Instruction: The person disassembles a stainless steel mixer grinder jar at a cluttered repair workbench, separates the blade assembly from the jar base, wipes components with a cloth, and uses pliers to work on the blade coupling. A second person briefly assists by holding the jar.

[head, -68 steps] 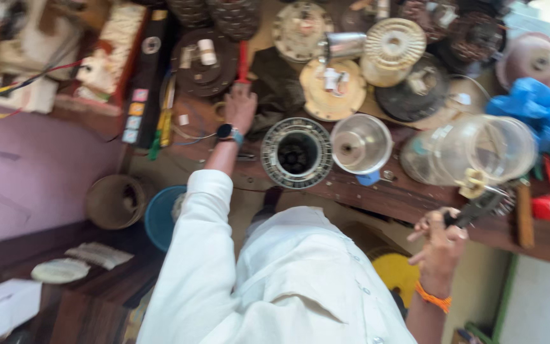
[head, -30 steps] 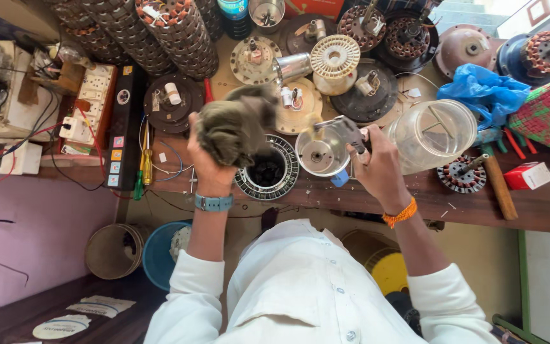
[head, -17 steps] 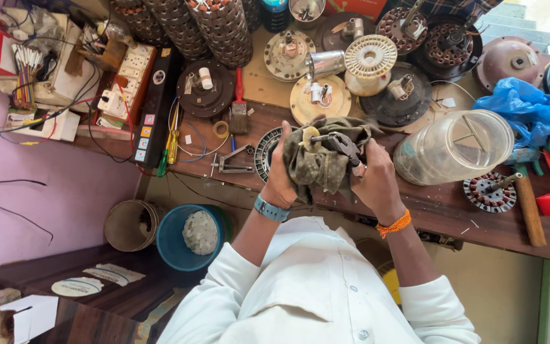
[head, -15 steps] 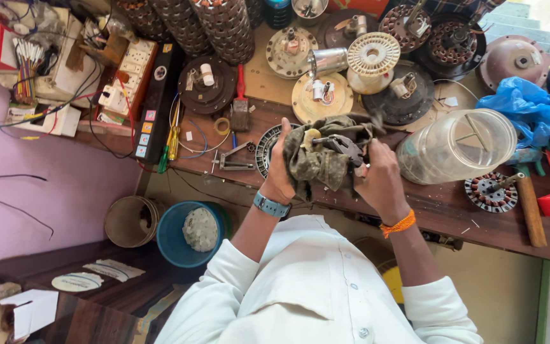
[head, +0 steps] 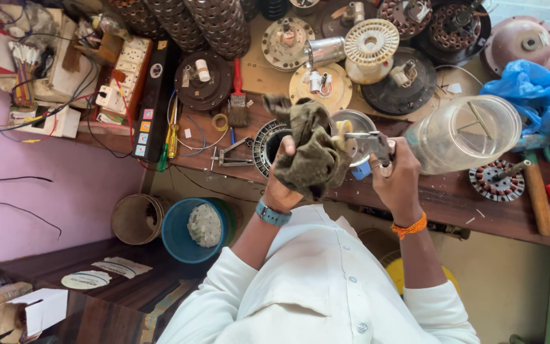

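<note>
head cam | steep downward view; close above workbench [head: 466, 204]

A repair workshop, messy wooden bench [head: 453, 204], round motor parts [head: 498, 181], wire spool [head: 369, 46], hammer [head: 538, 191], paintbrush [head: 238, 102], tangled wires [head: 27, 70]

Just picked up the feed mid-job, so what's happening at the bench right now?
A person in a white shirt stands at a cluttered wooden workbench. The left hand grips a bunched olive-brown rag, pressed against a small metal tool held in the right hand, above a round wound stator. A clear plastic jar lies beside the right hand. Fan motor parts and a paintbrush crowd the bench.
</note>
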